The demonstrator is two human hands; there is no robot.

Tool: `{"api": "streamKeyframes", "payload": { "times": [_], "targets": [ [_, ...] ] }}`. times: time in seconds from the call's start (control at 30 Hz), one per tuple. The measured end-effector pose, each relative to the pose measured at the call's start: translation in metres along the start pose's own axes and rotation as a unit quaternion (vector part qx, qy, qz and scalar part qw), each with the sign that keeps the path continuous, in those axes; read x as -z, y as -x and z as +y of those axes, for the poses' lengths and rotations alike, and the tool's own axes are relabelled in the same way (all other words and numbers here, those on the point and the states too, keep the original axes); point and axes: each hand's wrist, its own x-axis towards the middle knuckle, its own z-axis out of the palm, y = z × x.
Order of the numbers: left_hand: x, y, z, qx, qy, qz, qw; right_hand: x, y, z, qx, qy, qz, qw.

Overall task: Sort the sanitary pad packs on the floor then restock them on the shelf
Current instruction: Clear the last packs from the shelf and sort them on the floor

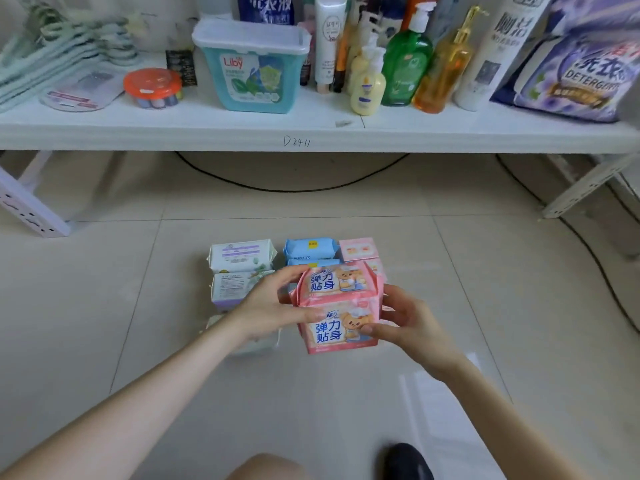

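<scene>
1. Curling the fingers (291, 274) of the left hand (273, 306) over the top left edge of the upper pink pack (334, 282), pressing the thumb onto the face of the lower pink pack (330, 333).
2. Clasping the right side of the same two packs with the right hand (405, 323), laying the thumb across the lower pack's front and wrapping the fingers round the right edge.
3. Holding both pink packs stacked together between the two hands, low over the floor tiles (485, 271); touching the floor or hovering just above it, cannot tell.
4. Working just in front of two blue packs (310, 247) and another pink pack (358, 249), with two white-and-purple packs (242, 253) just beside them on the left, all resting on the floor.
5. Partly covering a pale pack (258, 346) with the left wrist.
6. Facing a white shelf (207, 136) well apart from the packs, bearing a Liby tub (251, 71), a green pump bottle (408, 64), an amber pump bottle (443, 76), a detergent bag (571, 77), an orange-lidded jar (152, 86) and pale green hangers (65, 50).
7. Crouching with a dark shoe (408, 462) at the bottom edge, a white power strip (24, 206) lying off to the left.
</scene>
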Motion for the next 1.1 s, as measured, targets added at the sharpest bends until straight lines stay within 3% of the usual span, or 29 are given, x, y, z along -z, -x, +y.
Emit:
{"api": "streamKeyframes", "payload": {
  "times": [0.23,0.53,0.8,1.1],
  "targets": [
    [-0.062,-0.098,0.048,0.004,-0.04,-0.034,0.999,0.105,-0.037,0.004,-0.003,0.005,0.036,0.999],
    [-0.099,-0.21,0.072,0.048,-0.117,-0.027,0.992,0.196,-0.125,0.024,-0.006,-0.004,0.02,1.0],
    [-0.119,-0.284,0.033,0.044,-0.189,-0.024,0.981,0.232,-0.186,0.082,-0.009,0.001,0.038,0.999],
    [-0.136,-0.304,-0.021,0.038,-0.263,-0.001,0.964,0.231,-0.211,0.142,-0.037,-0.015,0.046,0.998]
  ]
}}
